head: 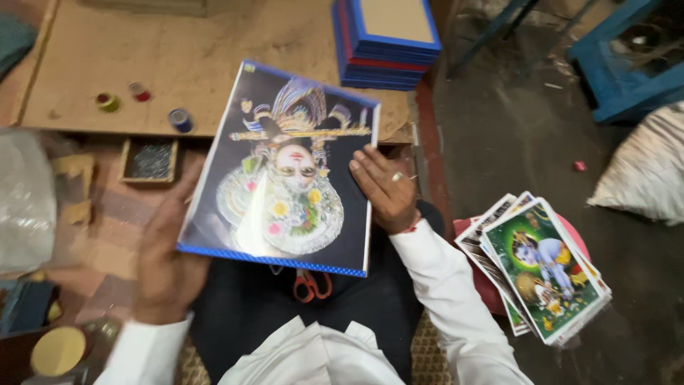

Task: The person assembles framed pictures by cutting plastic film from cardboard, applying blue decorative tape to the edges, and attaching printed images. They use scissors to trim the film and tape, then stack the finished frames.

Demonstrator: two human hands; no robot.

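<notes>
A glossy framed picture (281, 171) with a blue border rests tilted over my lap, showing a colourful decorated figure on a dark ground. My left hand (165, 264) grips its lower left corner from underneath and looks blurred. My right hand (385, 187) lies flat against the picture's right edge, a ring on one finger and a red thread at the wrist. Orange-handled scissors (311, 285) peek out below the picture on my lap.
A stack of blue-edged frames (388, 39) sits on the low wooden board (178, 64). Small tape rolls (179, 119) and a tray of small nails (151, 160) lie left. A pile of printed pictures (545, 267) rests on a red stool at right; a white sack (645, 171) beyond.
</notes>
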